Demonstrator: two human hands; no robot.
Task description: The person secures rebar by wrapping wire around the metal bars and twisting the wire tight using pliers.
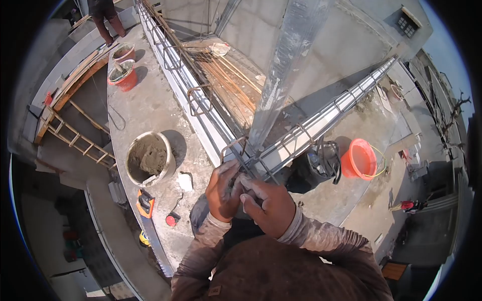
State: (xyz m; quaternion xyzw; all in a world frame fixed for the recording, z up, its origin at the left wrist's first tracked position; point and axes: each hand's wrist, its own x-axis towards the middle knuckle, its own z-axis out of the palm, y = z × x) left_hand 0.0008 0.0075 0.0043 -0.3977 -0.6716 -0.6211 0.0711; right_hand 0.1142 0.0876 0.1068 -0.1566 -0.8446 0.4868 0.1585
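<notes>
Left hand point(223, 193) and right hand point(273, 204) are curled together at steel bars point(245, 161), grip hidden; knuckles could be scraped by a slip.

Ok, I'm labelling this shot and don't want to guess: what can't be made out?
Head view:
- Whether left hand and right hand hold anything: hidden by their fingers.
- Other person: head cut off by the top edge.
- Black bag: contents too small and shadowed.

Saw handle point(145, 204) orange and black — right-hand bucket point(359, 159) red-orange.
</notes>
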